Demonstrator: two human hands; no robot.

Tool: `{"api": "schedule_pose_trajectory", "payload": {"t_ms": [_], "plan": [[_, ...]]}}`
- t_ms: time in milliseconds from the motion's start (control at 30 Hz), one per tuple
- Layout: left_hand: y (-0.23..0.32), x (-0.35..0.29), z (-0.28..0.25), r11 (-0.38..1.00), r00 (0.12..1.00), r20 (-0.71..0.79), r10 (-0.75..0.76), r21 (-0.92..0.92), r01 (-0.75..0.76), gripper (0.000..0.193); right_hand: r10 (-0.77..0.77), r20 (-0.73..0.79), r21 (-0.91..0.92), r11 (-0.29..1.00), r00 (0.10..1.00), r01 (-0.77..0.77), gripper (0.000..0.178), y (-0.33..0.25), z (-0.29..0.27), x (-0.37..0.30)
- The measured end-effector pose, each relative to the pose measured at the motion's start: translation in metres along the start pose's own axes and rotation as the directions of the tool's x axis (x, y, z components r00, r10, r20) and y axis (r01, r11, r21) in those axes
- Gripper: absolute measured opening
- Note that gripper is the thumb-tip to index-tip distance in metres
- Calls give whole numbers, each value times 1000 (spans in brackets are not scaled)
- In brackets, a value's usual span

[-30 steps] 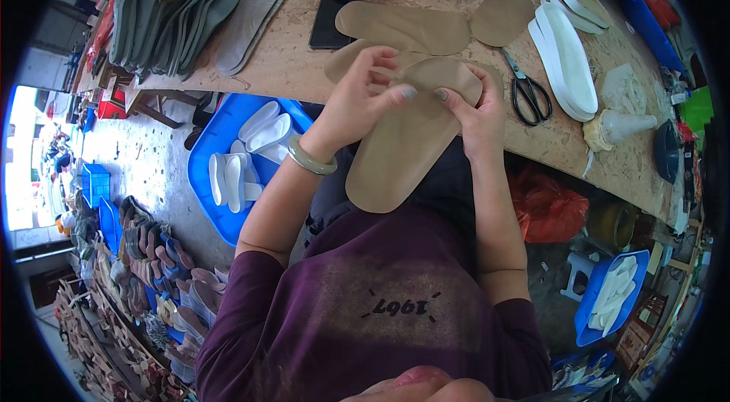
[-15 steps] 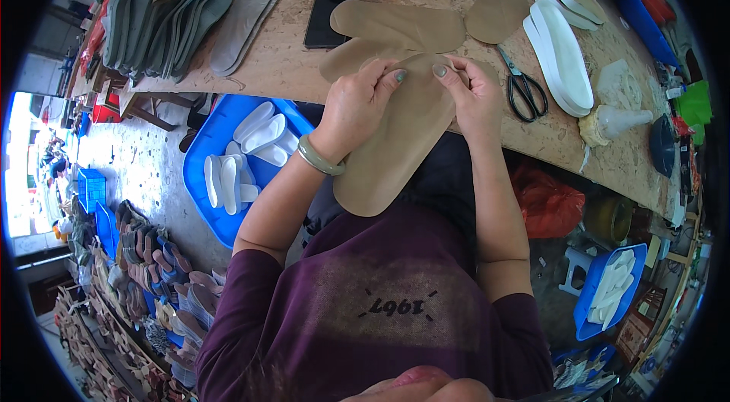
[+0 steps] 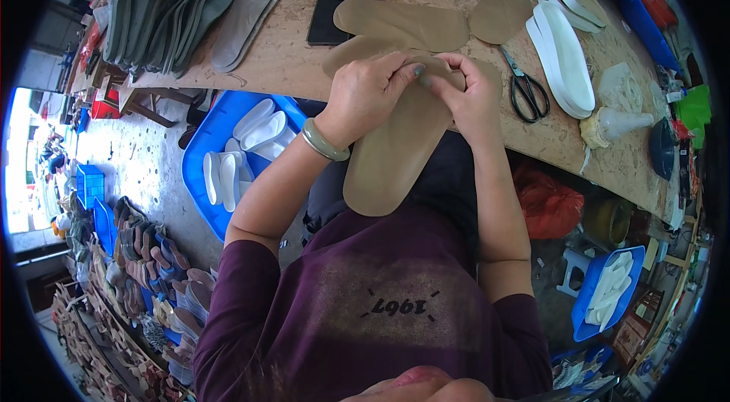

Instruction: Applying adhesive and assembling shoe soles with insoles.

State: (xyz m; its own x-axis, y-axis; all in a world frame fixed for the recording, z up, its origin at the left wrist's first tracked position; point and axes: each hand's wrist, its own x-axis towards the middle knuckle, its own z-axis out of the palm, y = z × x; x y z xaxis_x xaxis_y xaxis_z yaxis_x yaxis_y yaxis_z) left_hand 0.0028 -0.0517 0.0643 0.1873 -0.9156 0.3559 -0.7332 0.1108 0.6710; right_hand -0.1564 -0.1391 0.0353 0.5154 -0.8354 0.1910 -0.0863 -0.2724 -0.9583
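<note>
A tan insole (image 3: 395,155) hangs from my two hands at the near edge of the worktable, its rounded lower end over my lap. My left hand (image 3: 370,90) pinches its upper end between thumb and fingers. Close beside it, my right hand (image 3: 465,94) grips the same end, thumb in front and fingers curled behind. Just beyond my hands, more tan insole pieces lie on the table: a long one (image 3: 401,25), a short one (image 3: 501,12) and one (image 3: 357,52) partly hidden by my left hand.
Black-handled scissors (image 3: 525,90) and white soles (image 3: 560,60) lie to the right, near a whitish cone-tipped bag (image 3: 616,124). A phone (image 3: 333,12) and a stack of grey insoles (image 3: 163,25) are farther left. Blue bins (image 3: 199,174) with white soles stand below the table.
My hands have drawn closer together at the insole's upper end, thumbs nearly meeting. The insole's lower end has swung slightly right and now hangs more upright.
</note>
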Motion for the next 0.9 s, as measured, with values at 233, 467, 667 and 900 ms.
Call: {"api": "schedule_pose_trajectory", "payload": {"t_ms": [233, 467, 667, 900], "plan": [[-6, 0, 3, 979, 993, -21, -116, -171, 111, 25, 207, -13, 224, 954, 978, -198, 38, 3, 0, 7], [-13, 1, 3, 985, 992, -39, -123, -125, 117, 26, 178, 80, 425, 884, 981, -195, 29, -9, -14, 6], [-1, 5, -2, 996, 995, 49, -83, 37, 81, 25, -50, -175, 100, 993, 983, 68, 12, 1, 1, 3], [-19, 4, 19, 969, 996, -85, -15, -247, -6, 26, -751, -98, -455, 617, 653, 642, 16, -1, 2, 8]]}}
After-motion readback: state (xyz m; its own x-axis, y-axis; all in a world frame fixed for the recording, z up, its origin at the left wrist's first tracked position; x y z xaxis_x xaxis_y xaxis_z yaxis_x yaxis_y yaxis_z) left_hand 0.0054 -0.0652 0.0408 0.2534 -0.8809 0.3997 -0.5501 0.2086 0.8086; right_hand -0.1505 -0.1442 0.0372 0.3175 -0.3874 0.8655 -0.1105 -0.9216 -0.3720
